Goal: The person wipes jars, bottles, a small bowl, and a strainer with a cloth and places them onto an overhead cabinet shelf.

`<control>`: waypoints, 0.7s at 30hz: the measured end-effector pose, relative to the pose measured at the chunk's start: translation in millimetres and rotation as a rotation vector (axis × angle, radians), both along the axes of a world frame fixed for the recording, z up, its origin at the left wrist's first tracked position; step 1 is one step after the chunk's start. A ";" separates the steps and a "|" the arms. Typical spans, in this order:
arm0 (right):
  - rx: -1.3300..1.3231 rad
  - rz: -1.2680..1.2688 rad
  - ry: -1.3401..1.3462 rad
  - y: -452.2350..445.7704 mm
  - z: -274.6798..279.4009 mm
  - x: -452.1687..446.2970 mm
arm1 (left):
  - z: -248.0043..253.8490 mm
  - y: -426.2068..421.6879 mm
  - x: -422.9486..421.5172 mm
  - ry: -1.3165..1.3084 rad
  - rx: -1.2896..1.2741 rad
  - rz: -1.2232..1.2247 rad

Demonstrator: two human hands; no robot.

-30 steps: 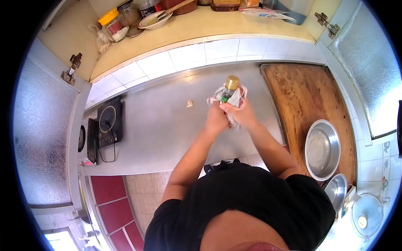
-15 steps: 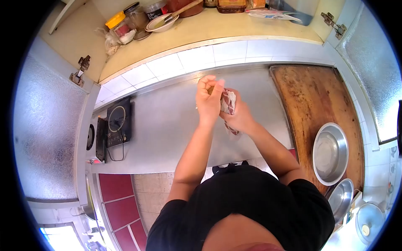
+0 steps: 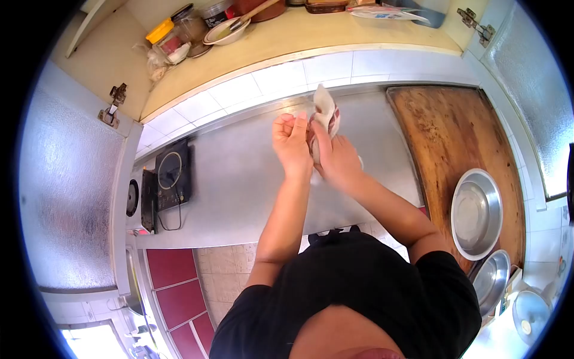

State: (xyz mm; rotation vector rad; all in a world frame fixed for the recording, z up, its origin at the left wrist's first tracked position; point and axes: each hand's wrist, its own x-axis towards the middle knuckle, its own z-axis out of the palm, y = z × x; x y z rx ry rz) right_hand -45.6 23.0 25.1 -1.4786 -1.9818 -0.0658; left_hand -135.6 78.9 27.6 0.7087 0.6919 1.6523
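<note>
My right hand is wrapped round a crumpled cloth, pale beige with dark red patches. One end of the cloth stands up beyond the fingers, and a bit of it shows below the hand. Close at its left, my left hand is closed, with the fingers curled in and the thumb against them. The cloth lies against its thumb side; whether anything is inside those fingers is hidden. Both hands are above the metal countertop.
On the right, a wooden board carries a metal basin, with a second basin nearer me. An induction cooker stands at left. The cupboard shelf holds jars and a bowl with a brush. Frosted cabinet doors hang open on both sides.
My right hand has turned, and the cloth now points up away from me with its pale side showing. My left hand has shifted slightly left, its fingers still curled.
</note>
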 end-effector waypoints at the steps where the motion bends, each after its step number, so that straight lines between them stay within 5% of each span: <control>1: -0.078 -0.018 0.078 2.2 -4.5 0.0 | 1.5 -4.1 0.9 0.037 0.048 0.017; 7: -0.452 0.142 0.522 4.4 25.5 9.7 | 29.8 -13.5 -6.6 0.120 0.214 -0.056; 10: -0.639 0.566 0.746 18.4 22.2 32.8 | 32.2 -14.9 -10.5 0.128 0.226 -0.157; 13: -1.180 0.791 1.193 24.9 2.0 48.1 | 33.5 -16.2 -12.1 0.093 0.184 -0.268; 17: -1.343 0.964 1.692 10.0 -26.6 49.9 | 30.7 -12.5 -17.7 -0.109 0.080 -0.373; 21: -1.103 0.808 1.343 -5.5 -17.0 47.1 | 20.5 -1.1 -23.9 -0.078 0.020 -0.251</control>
